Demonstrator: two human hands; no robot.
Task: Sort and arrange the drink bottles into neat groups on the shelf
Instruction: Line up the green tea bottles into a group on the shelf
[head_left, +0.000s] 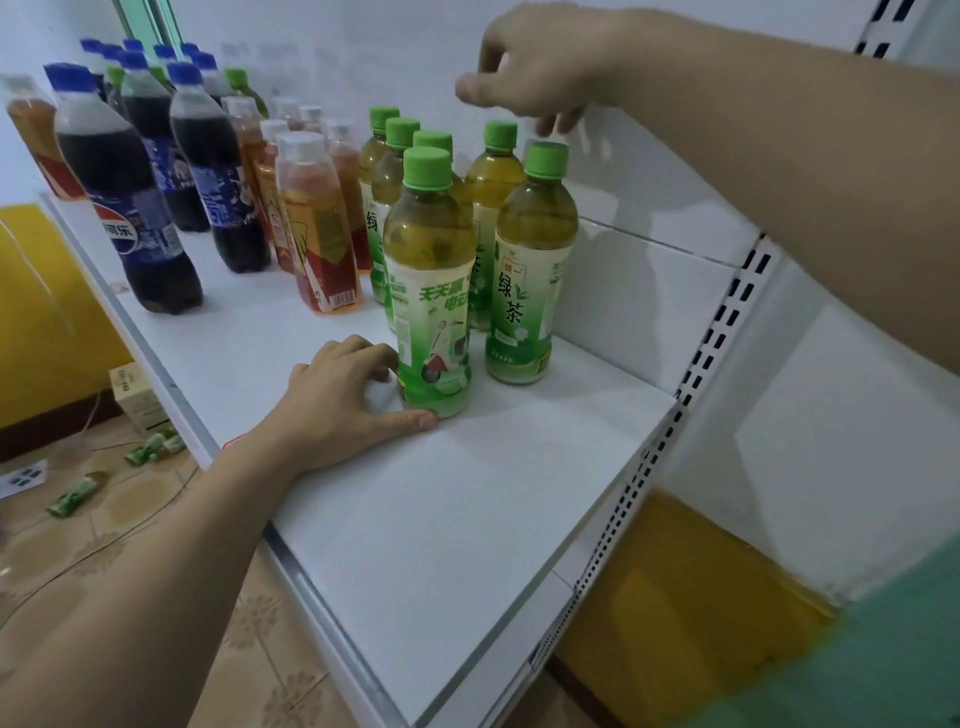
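Note:
Several green tea bottles with green caps stand in a group on the white shelf (467, 519). My left hand (343, 400) rests on the shelf, thumb and fingers around the base of the front green tea bottle (431, 291). My right hand (535, 73) hovers above the cap of the right front green tea bottle (530, 270), fingers apart and just off it, holding nothing. To the left stand several amber tea bottles with white caps (317, 218) and several dark cola bottles with blue caps (124, 197).
The shelf's back panel and a perforated upright (701, 374) close the right side. Bare shelf lies in front of the bottles. On the tiled floor at left lie a small carton (137, 400) and green packets (150, 449).

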